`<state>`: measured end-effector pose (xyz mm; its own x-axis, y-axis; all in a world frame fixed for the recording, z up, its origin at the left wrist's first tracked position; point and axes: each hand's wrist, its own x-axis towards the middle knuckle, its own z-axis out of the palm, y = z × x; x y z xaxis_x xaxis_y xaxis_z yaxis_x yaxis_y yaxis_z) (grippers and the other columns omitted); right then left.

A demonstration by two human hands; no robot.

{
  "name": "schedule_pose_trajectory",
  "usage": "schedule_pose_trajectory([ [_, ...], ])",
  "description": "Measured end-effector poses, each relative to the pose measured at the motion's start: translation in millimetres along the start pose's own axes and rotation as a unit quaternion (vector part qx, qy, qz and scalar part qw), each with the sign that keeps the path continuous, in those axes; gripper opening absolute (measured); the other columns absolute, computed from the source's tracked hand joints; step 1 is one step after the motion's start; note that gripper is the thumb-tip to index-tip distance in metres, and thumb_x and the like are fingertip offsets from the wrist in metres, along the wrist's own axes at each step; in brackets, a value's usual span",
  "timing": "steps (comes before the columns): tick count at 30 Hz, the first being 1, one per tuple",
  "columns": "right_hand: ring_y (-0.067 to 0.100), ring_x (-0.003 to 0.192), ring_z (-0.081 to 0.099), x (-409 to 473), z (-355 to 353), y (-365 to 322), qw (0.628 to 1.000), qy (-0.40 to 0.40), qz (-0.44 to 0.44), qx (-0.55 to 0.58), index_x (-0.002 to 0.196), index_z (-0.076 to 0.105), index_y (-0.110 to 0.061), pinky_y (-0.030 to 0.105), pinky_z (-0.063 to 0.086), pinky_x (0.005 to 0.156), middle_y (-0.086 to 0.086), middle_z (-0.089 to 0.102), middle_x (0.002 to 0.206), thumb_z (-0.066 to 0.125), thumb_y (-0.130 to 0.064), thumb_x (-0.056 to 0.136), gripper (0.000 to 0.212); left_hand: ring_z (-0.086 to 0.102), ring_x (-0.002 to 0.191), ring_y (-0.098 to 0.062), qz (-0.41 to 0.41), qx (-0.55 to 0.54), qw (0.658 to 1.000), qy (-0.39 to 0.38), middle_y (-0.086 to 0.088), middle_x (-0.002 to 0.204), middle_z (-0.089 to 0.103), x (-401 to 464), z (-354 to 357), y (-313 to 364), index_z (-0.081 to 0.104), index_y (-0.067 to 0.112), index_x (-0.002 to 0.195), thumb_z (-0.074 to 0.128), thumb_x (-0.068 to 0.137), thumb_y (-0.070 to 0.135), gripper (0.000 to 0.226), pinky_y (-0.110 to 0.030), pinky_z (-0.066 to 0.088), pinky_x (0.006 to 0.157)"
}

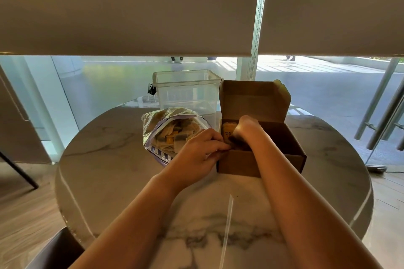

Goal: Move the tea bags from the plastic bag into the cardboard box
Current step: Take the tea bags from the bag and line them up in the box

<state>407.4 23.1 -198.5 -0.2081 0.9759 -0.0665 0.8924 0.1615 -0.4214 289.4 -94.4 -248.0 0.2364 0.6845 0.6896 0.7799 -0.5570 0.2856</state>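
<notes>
Reaching into cardboard box (pixel 262 159), right hand (pixel 246 129) fingers hidden, grip unclear. Left hand (pixel 196 153) fingers curled at box edge. Tea bags (pixel 172 135) in plastic bag (pixel 153 129): light, limp, probably best pinched by the paper.

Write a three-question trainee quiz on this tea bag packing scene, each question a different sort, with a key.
1. True or false: the cardboard box has its lid up.
2. Which hand reaches down inside the box: A left hand, B right hand?
3. Fill in: behind the plastic bag of tea bags stands a clear plastic ____.

Key: 1 true; 2 B; 3 container.
</notes>
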Motion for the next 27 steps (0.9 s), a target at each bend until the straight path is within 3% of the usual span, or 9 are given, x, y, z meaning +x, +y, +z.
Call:
schedule_pose_trajectory([
  [5,0.018,0.068,0.05,-4.2,-5.0,6.1,1.0,0.029,-0.006,0.01,0.102,0.058,-0.001,0.027,0.045,0.07,0.007,0.045,0.072,0.057,-0.007,0.088,0.015,0.043,0.095,0.004,0.0,0.055,0.996,0.07,0.002,0.103,0.056,-2.1,-13.4,0.3,0.064,0.015,0.113,0.058,0.086,0.021,0.028,-0.005,0.038,0.084],
  [8,0.022,0.08,0.061,-13.0,-13.6,6.1,0.99,0.133,-0.046,0.023,0.099,0.063,-0.004,0.031,0.048,0.068,0.009,0.061,0.085,0.06,-0.008,0.087,0.013,0.049,0.095,-0.008,0.028,0.129,0.97,0.204,0.0,0.099,0.056,-5.0,-31.5,-6.0,0.065,0.014,0.102,0.058,0.078,0.013,0.025,-0.016,0.038,0.085],
  [10,0.022,0.089,0.064,-24.8,-21.4,-0.7,0.965,0.206,-0.138,0.083,0.095,0.064,-0.011,0.031,0.051,0.072,0.006,0.066,0.095,0.063,-0.012,0.086,0.009,0.051,0.093,-0.017,0.018,0.197,0.94,0.278,-0.004,0.095,0.061,-8.3,-42.7,-12.8,0.063,0.017,0.097,0.058,0.074,0.012,0.024,-0.024,0.03,0.082],
  [12,0.016,0.078,0.066,-44.5,-30.8,-13.8,0.939,0.165,-0.237,0.186,0.093,0.065,-0.012,0.029,0.056,0.07,0.003,0.068,0.09,0.066,-0.016,0.085,0.008,0.052,0.094,-0.018,-0.012,0.228,0.923,0.308,-0.006,0.093,0.064,-12.6,-49.8,-20.2,0.064,0.017,0.094,0.061,0.071,0.011,0.024,-0.026,0.026,0.08],
  [14,0.015,0.064,0.067,-67.6,-38.9,-27.5,0.922,0.031,-0.293,0.249,0.092,0.063,-0.012,0.025,0.057,0.063,0.004,0.07,0.082,0.067,-0.018,0.084,0.01,0.054,0.096,-0.018,-0.035,0.224,0.923,0.312,-0.006,0.093,0.064,-15.1,-52.4,-25.8,0.067,0.015,0.093,0.065,0.071,0.005,0.024,-0.028,0.031,0.081],
  [16,0.016,0.062,0.066,-84.1,-39.8,-36.4,0.917,-0.102,-0.321,0.214,0.095,0.063,-0.011,0.024,0.057,0.062,0.007,0.071,0.082,0.066,-0.014,0.086,0.01,0.055,0.094,-0.018,-0.046,0.18,0.933,0.308,-0.008,0.093,0.065,-14.4,-53.2,-26.6,0.069,0.009,0.092,0.064,0.074,-0.002,0.022,-0.029,0.041,0.081],
  [18,0.016,0.071,0.067,-90.9,-25.9,-43.1,0.913,-0.177,-0.338,0.146,0.101,0.064,-0.01,0.024,0.057,0.069,0.007,0.071,0.089,0.062,-0.008,0.088,0.014,0.055,0.091,-0.014,-0.044,0.148,0.941,0.3,-0.01,0.09,0.065,-13.5,-53.3,-24.5,0.069,0.004,0.09,0.06,0.078,-0.004,0.017,-0.024,0.044,0.08],
  [23,0.024,0.11,0.054,-62.0,42.5,-69.7,0.921,-0.062,-0.37,-0.104,0.12,0.06,-0.007,0.03,0.043,0.093,0.011,0.058,0.122,0.049,-0.004,0.091,0.03,0.058,0.084,-0.009,-0.088,0.112,0.94,0.311,-0.006,0.089,0.067,-14.0,-56.6,-22.9,0.07,0.004,0.091,0.065,0.078,-0.009,0.019,-0.015,0.047,0.077],
  [27,0.027,0.111,0.053,-46.4,75.1,-73.1,0.915,0.011,-0.371,-0.159,0.116,0.059,-0.001,0.031,0.044,0.094,0.015,0.056,0.121,0.045,-0.006,0.092,0.028,0.058,0.083,-0.005,-0.087,0.124,0.937,0.315,-0.007,0.087,0.068,-15.5,-59.9,-22.8,0.07,0.002,0.091,0.068,0.079,-0.005,0.015,-0.005,0.043,0.078],
])
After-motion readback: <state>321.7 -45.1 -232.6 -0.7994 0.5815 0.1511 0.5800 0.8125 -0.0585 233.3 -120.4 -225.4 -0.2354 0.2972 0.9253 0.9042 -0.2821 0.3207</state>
